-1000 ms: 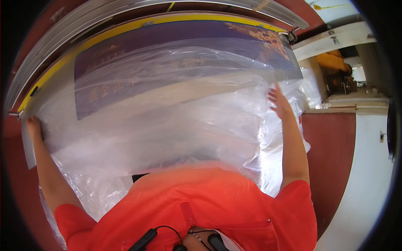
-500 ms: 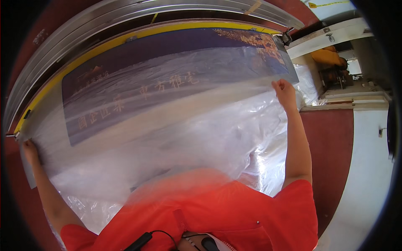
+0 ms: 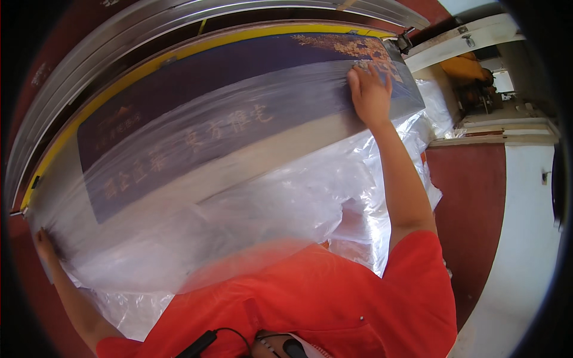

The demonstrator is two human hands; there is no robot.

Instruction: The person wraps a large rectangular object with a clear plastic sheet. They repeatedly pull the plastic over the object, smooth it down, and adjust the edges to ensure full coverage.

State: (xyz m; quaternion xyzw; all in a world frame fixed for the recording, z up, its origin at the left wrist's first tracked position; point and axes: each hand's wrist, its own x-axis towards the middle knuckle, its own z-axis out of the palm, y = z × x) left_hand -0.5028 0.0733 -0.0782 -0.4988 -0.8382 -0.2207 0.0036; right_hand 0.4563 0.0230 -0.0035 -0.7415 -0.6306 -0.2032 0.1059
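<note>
Nearest the camera: the person's orange shirt [image 3: 310, 304], with a black cable and small device at the bottom edge.

Beyond the chest, a clear plastic sheet [image 3: 250, 203] is draped over a long flat panel and bunches loosely toward the body.

Left hand [image 3: 43, 241], at the panel's near left corner: fingers curled over the plastic's edge, pinching it. Only part of the hand shows.

Right hand [image 3: 369, 92], arm at full reach, near the panel's far right corner: palm down, fingers spread, pressing the plastic's top edge flat against the panel. Open, flat contact, no pinch.

The panel is a dark purple printed board [image 3: 239, 89] with gold ornament at its right end and a pale lower band. Its long axis runs left to right between the two hands.

Behind it, a yellow strip [image 3: 113, 74], then grey metal rails [image 3: 119, 30]. Far right: red floor [image 3: 471, 203] and a white wall [image 3: 525, 250].
</note>
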